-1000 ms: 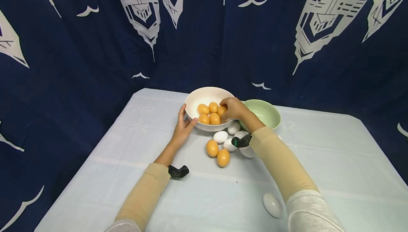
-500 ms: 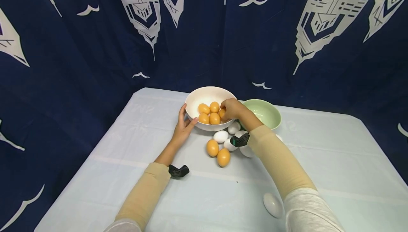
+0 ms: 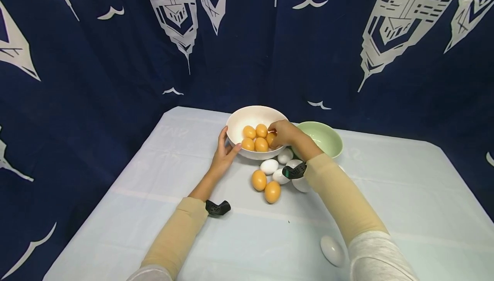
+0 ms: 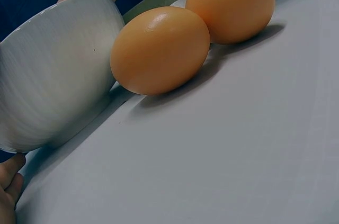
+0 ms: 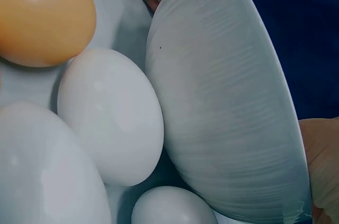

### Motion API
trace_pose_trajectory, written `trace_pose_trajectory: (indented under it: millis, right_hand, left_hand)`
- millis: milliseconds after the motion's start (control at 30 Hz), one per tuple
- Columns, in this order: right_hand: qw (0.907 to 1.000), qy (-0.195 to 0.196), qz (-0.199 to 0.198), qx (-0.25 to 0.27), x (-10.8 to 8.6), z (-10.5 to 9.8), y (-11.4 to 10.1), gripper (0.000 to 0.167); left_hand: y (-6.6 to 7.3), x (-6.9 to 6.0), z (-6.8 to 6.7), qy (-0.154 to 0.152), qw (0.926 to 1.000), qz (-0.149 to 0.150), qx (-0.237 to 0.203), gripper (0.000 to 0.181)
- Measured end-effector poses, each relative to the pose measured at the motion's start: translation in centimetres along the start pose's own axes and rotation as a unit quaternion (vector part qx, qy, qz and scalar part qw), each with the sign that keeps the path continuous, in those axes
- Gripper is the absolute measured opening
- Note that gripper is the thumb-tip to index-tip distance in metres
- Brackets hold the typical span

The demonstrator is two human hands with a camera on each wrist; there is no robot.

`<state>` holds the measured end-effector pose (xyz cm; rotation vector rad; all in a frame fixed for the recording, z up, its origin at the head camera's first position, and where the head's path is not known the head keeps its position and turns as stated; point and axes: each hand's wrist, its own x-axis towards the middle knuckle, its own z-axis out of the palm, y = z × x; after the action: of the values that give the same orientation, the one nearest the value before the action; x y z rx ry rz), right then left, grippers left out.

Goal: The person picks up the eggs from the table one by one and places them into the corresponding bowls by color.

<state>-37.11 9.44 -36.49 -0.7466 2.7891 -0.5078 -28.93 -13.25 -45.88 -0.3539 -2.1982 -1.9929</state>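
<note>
A large white bowl (image 3: 257,155) stands at the far side of the table, with several brown eggs (image 3: 260,144) inside. My left hand (image 3: 222,157) holds the bowl at its left side, thumb and fingers spread along the wall; some of those fingers (image 4: 10,179) show low in the left wrist view. Reaching over the right rim, my right hand (image 3: 283,132) has its fingers curled round the rightmost brown egg (image 3: 271,139). The bowl wall hides that hand's fingertips in the right wrist view. Two more brown eggs (image 4: 160,50) lie on the table before the bowl.
Several white eggs (image 5: 111,117) lie close by the bowl, partly under my right forearm. One white egg (image 3: 332,251) lies apart near the front. A green bowl (image 3: 328,139) stands to the right of the white one. A dark blue patterned curtain (image 3: 247,58) hangs behind.
My right hand and the brown egg in its fingers have shifted slightly lower within the white bowl. My left hand stays at the bowl's side. The head view has shifted slightly.
</note>
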Motion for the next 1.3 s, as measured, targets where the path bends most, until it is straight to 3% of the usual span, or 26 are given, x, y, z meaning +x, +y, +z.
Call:
trace_pose_trajectory:
  millis: [267,500,567,800,1133,1300]
  right_hand:
    - [0.9977,0.053,-0.016,0.039,-1.2,-0.4,-0.1,0.054]
    - [0.9912,0.095,-0.039,0.084,-2.7,-0.7,0.3,0.048]
    - [0.9895,0.098,-0.044,0.097,-3.1,-0.8,0.5,0.048]
    - [0.9836,0.098,-0.055,0.141,-4.6,-1.2,0.7,0.045]
    - [0.9789,0.107,-0.070,0.160,-7.0,-0.5,0.3,0.040]
    - [0.9733,0.103,-0.067,0.194,-8.1,0.0,0.1,0.038]
  left_hand:
    - [-0.4,0.0,0.2,0.020,0.9997,0.010,-0.001,0.075]
    - [-0.2,-0.2,0.0,0.008,0.9999,0.005,0.006,0.077]
    - [0.0,-0.2,-0.1,0.000,1.0000,0.003,0.003,0.078]
    - [3.4,-1.3,-0.1,-0.013,0.9999,-0.003,0.005,0.077]
    - [3.4,-1.3,-0.1,-0.012,0.9999,0.005,0.001,0.077]
    - [3.4,-1.3,0.0,-0.011,0.9999,0.011,0.003,0.077]
